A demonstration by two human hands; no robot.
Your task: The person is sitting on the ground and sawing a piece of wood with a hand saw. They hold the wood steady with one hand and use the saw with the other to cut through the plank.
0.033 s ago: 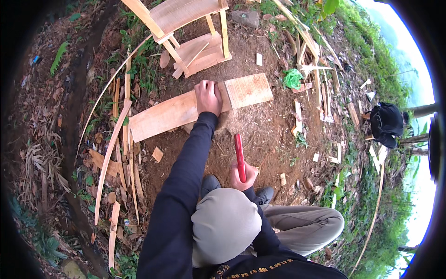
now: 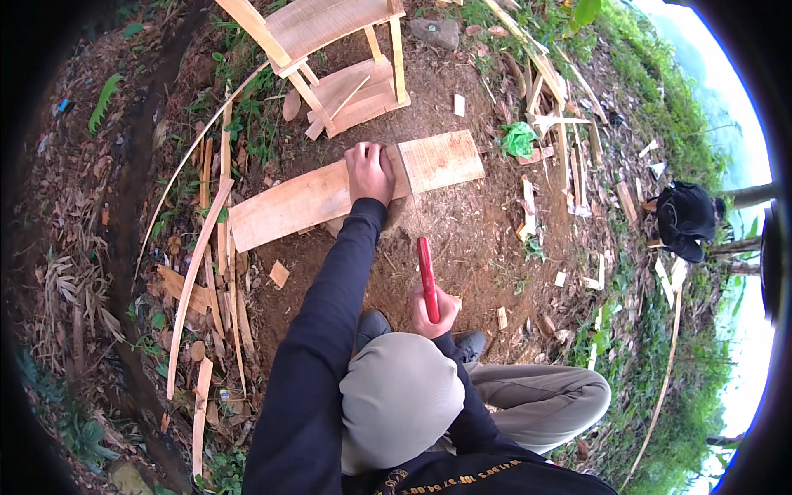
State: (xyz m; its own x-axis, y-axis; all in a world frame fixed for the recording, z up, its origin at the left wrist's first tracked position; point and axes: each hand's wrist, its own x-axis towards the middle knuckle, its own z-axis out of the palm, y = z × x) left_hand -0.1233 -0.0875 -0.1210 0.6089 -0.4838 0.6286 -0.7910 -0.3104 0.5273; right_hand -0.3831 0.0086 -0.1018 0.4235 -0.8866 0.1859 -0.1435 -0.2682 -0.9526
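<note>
A pale wooden board (image 2: 289,206) lies slantwise in front of me, propped on a round wooden block (image 2: 399,221) that is mostly hidden under it. My left hand (image 2: 369,171) presses down on the board, its fingers curled over the far edge. Just right of those fingers, a thin dark cut line crosses the wood. My right hand (image 2: 436,313) is closed round the red handle of a saw (image 2: 426,276), near my feet. The handle lines up with the cut; the blade is seen edge-on and hardly shows.
Beyond the board stands a wooden frame with shelves (image 2: 330,37). Long wood strips (image 2: 198,280) lie at the left, more timber (image 2: 563,140) at the far right. A green plastic bag (image 2: 519,139), offcuts and a black backpack (image 2: 686,219) are on the ground to the right.
</note>
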